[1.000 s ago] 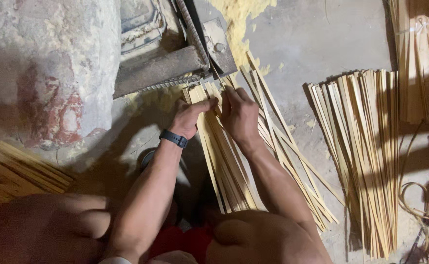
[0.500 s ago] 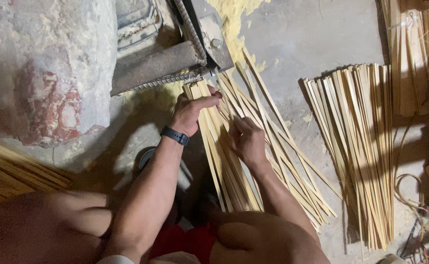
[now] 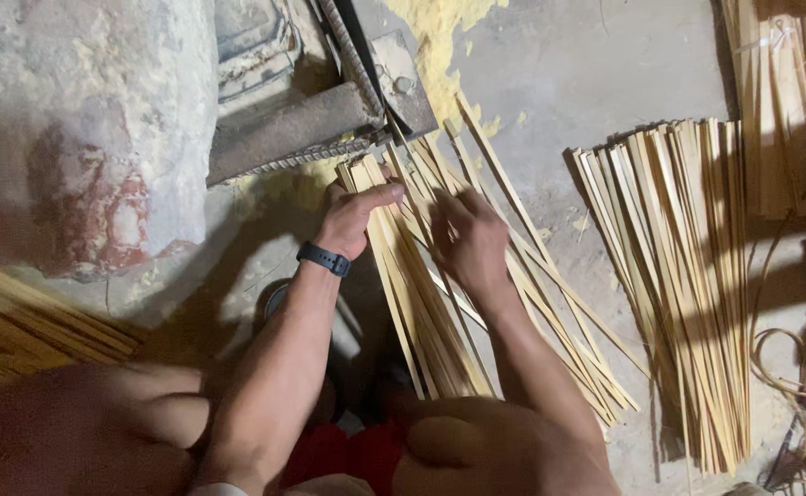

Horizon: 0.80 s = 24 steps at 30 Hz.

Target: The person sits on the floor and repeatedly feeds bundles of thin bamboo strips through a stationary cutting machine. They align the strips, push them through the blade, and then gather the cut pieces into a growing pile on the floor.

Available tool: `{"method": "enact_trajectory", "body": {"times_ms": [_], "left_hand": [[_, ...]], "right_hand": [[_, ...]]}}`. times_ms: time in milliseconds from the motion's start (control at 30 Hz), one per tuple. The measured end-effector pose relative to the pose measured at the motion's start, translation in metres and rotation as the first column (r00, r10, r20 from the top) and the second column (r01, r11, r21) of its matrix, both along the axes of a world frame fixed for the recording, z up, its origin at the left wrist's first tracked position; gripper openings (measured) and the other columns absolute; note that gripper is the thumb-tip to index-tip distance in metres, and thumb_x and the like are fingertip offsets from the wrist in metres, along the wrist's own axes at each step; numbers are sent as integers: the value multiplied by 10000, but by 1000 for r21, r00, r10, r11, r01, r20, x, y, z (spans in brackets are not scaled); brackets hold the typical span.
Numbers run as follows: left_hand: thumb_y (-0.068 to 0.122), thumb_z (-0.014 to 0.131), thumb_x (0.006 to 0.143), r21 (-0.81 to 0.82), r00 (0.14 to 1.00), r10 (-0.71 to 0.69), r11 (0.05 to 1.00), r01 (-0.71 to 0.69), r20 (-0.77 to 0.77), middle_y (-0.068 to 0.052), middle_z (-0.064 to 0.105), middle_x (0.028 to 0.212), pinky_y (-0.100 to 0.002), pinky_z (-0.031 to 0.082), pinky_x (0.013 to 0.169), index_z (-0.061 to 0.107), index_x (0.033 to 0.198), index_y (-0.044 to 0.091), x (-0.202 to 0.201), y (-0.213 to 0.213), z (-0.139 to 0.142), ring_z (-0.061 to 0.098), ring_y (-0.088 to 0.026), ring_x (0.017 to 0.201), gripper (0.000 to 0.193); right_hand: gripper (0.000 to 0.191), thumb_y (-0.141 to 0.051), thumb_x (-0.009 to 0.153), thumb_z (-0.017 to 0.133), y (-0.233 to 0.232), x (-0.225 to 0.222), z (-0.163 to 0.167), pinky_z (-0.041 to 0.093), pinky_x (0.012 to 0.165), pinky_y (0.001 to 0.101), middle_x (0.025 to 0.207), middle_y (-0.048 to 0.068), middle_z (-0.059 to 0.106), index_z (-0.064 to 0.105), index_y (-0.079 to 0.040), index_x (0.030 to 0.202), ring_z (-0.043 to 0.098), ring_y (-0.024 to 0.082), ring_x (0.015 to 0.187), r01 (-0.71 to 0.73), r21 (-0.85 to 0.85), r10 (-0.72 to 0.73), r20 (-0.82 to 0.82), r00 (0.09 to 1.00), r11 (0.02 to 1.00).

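here both hands, left hand (image 3: 355, 216) and right hand (image 3: 470, 241), rest on bamboo strips (image 3: 421, 303) (loose, uncontained).

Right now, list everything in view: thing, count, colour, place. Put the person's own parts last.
bamboo strips under the hands: a loose fan, too many to count, pale yellow, on the floor at centre
side pile of strips: one pile, pale yellow, on the floor to the right, apart from the fan
far bundle: one, pale yellow, top right corner
darker strips: one pile, golden brown, left edge
metal machine: one, grey and rusty, top centre, at the fan's far end
sawdust: a patch, yellow, beside the machine
concrete block: one, grey with red stains, top left
wristband: one, black, on the left wrist
left hand: on the strips near the machine
right hand: on the fan of strips
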<state>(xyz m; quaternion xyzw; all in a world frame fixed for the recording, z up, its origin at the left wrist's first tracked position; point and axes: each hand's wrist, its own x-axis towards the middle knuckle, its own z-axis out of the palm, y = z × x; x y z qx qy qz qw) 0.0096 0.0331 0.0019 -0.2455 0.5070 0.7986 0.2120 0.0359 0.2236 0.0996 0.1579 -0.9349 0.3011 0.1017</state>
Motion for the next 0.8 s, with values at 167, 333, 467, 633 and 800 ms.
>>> {"method": "enact_trajectory", "body": {"times_ms": [167, 333, 467, 633, 800], "left_hand": [[191, 881, 752, 15, 979, -32, 999, 36, -201, -129, 808, 1096, -416, 392, 1138, 797, 966, -7, 2, 2, 26, 740, -201, 1110, 303], [184, 879, 689, 56, 993, 30, 998, -23, -115, -167, 796, 1042, -498, 427, 1157, 804, 965, 6, 1, 3, 23, 715, -298, 1093, 336], [195, 866, 658, -50, 999, -11, 999, 13, 39, -188, 753, 1174, -518, 238, 1206, 788, 950, -59, -1, -4, 4, 541, -326, 1342, 395], [196, 970, 709, -100, 1000, 16, 995, -14, 24, -244, 660, 1200, -561, 269, 1198, 684, 998, -98, 0, -11, -10, 482, -348, 1383, 502], [143, 901, 692, 88, 995, 70, 994, -63, -73, -180, 779, 1031, -447, 511, 1015, 779, 996, -38, 2, -6, 3, 723, -268, 986, 374]], "right_hand": [[269, -135, 983, 575, 17, 39, -18, 530, 469, 277, 903, 150, 694, 722, -5, 1167, 652, 143, 583, 11, -93, 9, 211, 977, 996], [255, -164, 1074, 573, 21, 27, -35, 411, 357, 258, 656, 107, 679, 740, 9, 1157, 544, 98, 430, 66, -160, -23, 258, 966, 985], [268, -122, 1064, 535, 11, 9, -29, 398, 369, 276, 625, 110, 624, 745, 37, 1110, 499, 115, 416, 49, -123, -17, 246, 969, 991], [345, -124, 1081, 524, -20, -31, -35, 375, 365, 319, 579, 84, 591, 677, -10, 794, 452, 123, 403, 27, -161, 23, 302, 953, 987], [333, -130, 1082, 548, -28, -41, -26, 373, 361, 332, 550, 83, 571, 663, -31, 786, 451, 133, 411, 24, -167, 26, 295, 955, 986]]}}
